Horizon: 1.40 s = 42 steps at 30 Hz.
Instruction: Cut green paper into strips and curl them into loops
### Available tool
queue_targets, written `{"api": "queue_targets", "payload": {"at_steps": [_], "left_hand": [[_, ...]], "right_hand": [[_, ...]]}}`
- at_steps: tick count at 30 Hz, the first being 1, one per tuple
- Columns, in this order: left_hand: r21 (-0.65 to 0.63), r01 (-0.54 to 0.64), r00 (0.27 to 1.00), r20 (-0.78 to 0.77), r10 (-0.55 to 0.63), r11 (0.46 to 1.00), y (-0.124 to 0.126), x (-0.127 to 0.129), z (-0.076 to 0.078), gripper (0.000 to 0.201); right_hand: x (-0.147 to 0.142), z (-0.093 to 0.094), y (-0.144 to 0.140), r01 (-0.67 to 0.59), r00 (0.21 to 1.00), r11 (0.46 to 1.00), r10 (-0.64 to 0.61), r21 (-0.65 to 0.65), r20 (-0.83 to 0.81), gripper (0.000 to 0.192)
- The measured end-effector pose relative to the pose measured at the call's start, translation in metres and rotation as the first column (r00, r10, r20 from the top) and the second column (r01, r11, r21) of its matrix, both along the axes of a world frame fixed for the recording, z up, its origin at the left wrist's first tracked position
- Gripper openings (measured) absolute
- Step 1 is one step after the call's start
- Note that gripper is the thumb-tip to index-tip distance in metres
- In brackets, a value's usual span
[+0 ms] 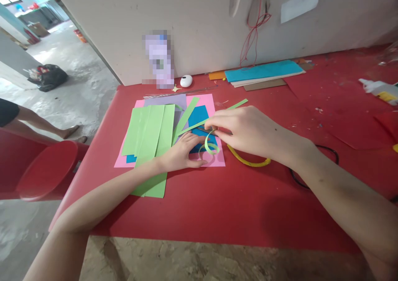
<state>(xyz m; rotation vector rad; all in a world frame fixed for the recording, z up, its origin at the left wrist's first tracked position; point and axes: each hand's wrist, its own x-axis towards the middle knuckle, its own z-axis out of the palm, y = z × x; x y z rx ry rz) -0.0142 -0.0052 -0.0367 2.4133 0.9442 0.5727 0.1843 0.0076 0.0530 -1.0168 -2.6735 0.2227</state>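
**Between both hands: curling strip**

Right hand (245,129) pinches green strip (214,119) against a thin rod; curl (211,148) hangs below. Left hand (183,152) lies open on pink sheet (205,102), touching curl. Strip runs up-right across bench (217,206).
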Motion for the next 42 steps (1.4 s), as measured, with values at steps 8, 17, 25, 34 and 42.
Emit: {"api": "queue_targets", "payload": {"at_steps": [8,17,25,34,42], "left_hand": [[-0.021,-0.017,1.0,-0.012,0.016,1.0,-0.001,0.002,0.002,0.042],[-0.004,-0.002,0.999,-0.035,0.002,1.0,0.0,0.001,0.002,0.04],[-0.016,0.006,1.0,-0.028,-0.007,1.0,0.0,0.001,0.003,0.05],[-0.064,0.012,1.0,0.001,-0.012,0.998,-0.001,0.0,0.008,0.031],[-0.47,0.139,0.934,0.354,0.042,0.871,-0.007,0.001,0.026,0.034]], "right_hand": [[-0.001,-0.004,0.0,0.018,0.998,0.998,-0.014,0.056,-0.063,0.028],[-0.004,-0.005,-0.002,0.068,0.995,0.995,-0.063,0.07,-0.078,0.02],[-0.002,-0.005,0.002,0.013,0.991,0.999,-0.02,-0.051,-0.135,0.017],[0.006,-0.001,0.009,-0.032,0.984,0.996,0.017,-0.087,-0.175,0.013],[0.005,-0.004,0.011,-0.043,0.963,0.984,-0.005,-0.17,-0.27,0.009]]}}
